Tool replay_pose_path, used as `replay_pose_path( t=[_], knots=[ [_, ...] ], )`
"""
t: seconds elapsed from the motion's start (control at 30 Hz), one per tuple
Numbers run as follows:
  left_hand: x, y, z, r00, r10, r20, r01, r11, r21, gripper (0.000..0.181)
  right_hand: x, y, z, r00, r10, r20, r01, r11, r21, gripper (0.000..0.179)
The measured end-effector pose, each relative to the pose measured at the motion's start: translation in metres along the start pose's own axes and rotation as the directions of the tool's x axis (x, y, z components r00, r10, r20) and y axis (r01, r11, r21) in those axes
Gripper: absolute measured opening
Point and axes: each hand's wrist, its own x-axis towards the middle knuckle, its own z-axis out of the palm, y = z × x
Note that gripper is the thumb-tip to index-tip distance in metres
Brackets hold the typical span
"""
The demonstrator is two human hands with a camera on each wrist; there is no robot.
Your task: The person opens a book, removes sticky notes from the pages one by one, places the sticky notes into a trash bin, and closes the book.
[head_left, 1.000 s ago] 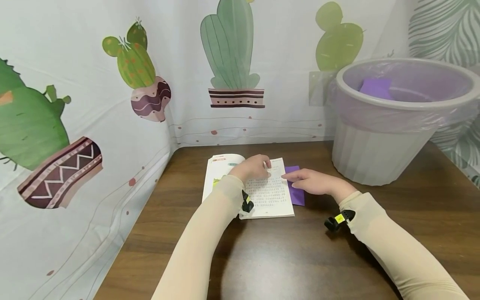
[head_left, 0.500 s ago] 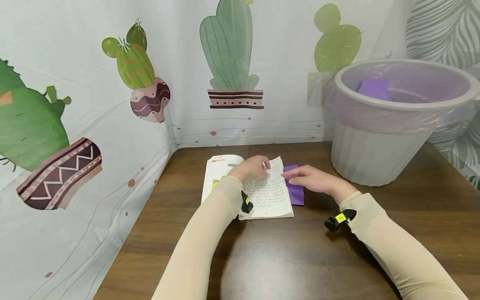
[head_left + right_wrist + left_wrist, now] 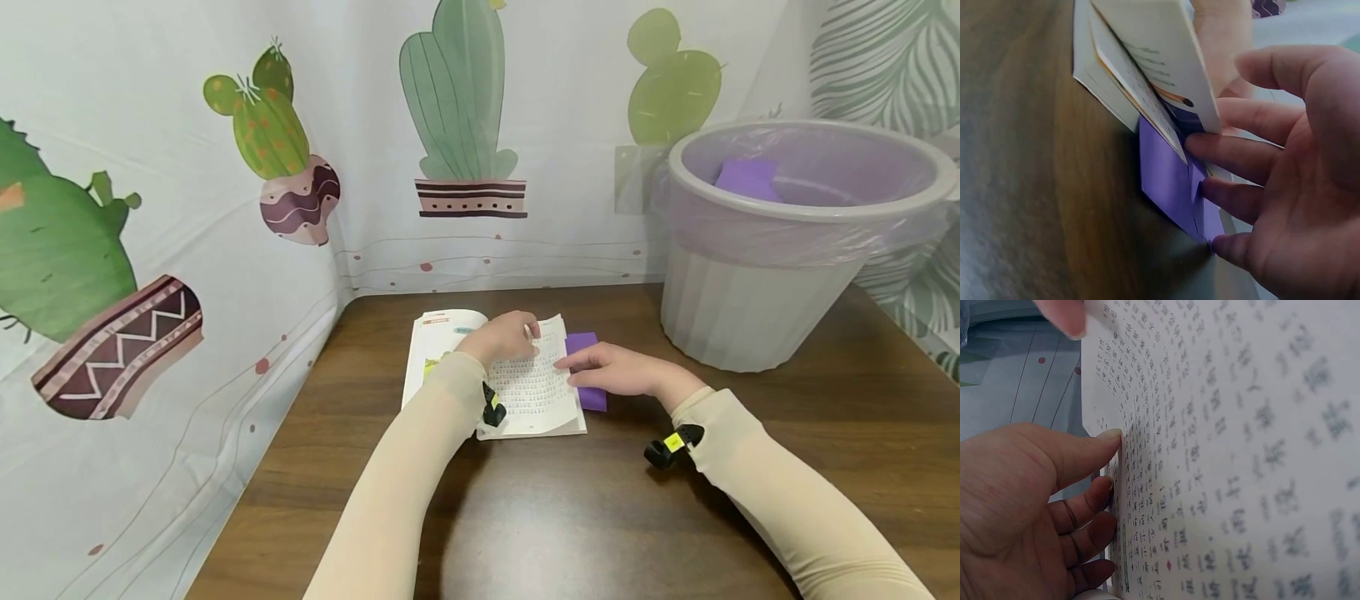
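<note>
An open book with printed pages lies on the table. My left hand rests on its right-hand page, fingers loosely bent; in the left wrist view the thumb touches the paper. At the book's right edge is my right hand. Its fingers are spread and fairly straight, touching the raised edges of the pages, which stand fanned apart in the right wrist view. From beneath the right side of the book sticks a purple sheet, seen folded at an angle in the right wrist view.
A large pale bin with a clear liner stands at the back right of the wooden table. Purple material shows inside it. A white cactus-print curtain hangs behind and to the left.
My right hand has shifted slightly left and down along the page edge. The right-hand page edges have lifted and curled. The left hand stays in place.
</note>
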Motion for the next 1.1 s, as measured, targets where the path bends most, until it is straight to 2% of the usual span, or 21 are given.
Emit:
replay_pose_path(
  t=[0.23, 0.4, 0.67, 0.8, 1.0, 1.1],
  knots=[
    [-0.001, 0.001, -0.002, 1.000, 0.011, 0.006, -0.011, 1.000, 0.004, 0.024, -0.001, -0.014, 0.007, 0.995, -0.039, 0.088, 0.054, 0.984, -0.172, 0.050],
    [-0.002, 0.001, -0.002, 1.000, 0.010, 0.011, -0.010, 1.000, 0.002, 0.025, -0.003, -0.023, 0.013, 0.993, -0.050, 0.108, 0.075, 0.966, -0.246, 0.051],
    [0.003, 0.000, -0.001, 1.000, 0.030, 0.008, -0.030, 1.000, 0.008, 0.023, -0.004, -0.021, 0.013, 0.993, -0.071, 0.090, 0.092, 0.962, -0.258, 0.053],
    [0.003, 0.001, -0.001, 0.999, 0.033, 0.006, -0.032, 0.999, -0.008, 0.023, -0.004, -0.020, 0.014, 0.995, -0.057, 0.086, 0.078, 0.962, -0.260, 0.055],
    [0.001, -0.002, -0.002, 1.000, 0.027, 0.015, -0.026, 0.998, -0.056, 0.023, -0.003, -0.022, 0.017, 0.994, -0.002, 0.111, 0.030, 0.968, -0.249, 0.057],
    [0.000, -0.004, -0.003, 0.999, 0.050, 0.015, -0.048, 0.996, -0.075, 0.022, -0.004, -0.023, 0.017, 0.993, 0.029, 0.116, 0.001, 0.968, -0.249, 0.058]
  ],
)
